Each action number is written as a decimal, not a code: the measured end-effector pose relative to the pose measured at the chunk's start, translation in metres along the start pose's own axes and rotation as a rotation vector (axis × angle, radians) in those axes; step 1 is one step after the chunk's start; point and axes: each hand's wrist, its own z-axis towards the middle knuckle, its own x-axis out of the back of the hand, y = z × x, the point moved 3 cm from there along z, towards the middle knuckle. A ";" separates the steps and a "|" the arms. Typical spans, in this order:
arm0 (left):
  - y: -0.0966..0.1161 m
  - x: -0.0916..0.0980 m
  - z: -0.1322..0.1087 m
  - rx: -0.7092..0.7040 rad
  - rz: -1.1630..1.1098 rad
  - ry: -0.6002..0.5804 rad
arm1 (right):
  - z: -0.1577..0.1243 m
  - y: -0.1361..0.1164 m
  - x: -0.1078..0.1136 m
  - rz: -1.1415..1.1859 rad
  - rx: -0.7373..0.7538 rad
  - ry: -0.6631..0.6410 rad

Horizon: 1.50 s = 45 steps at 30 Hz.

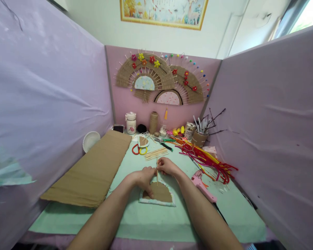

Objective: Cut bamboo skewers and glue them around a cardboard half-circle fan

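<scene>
A mint-green desk [151, 222] is filling the lower middle of the frame, with a long brown corrugated cardboard sheet [94, 170] lying at centre left. Just below centre, a half-round brown cardboard piece with a pale patterned edge [159, 194] is lying flat on the desk. The left hand [143, 177] is pressing on its upper left edge, its grip clenched around a thin wooden skewer [157, 172] standing across the piece. The right hand [167, 166] is pinching the same skewer near its top. A pink glue gun [202, 185] is resting right of centre.
</scene>
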 end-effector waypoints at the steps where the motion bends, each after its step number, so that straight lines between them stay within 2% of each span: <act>1: 0.000 -0.001 0.001 -0.003 0.007 -0.001 | 0.000 0.000 0.000 0.001 -0.001 -0.001; 45: 0.001 -0.001 0.001 -0.037 0.020 -0.036 | -0.001 0.004 0.004 0.009 -0.006 -0.029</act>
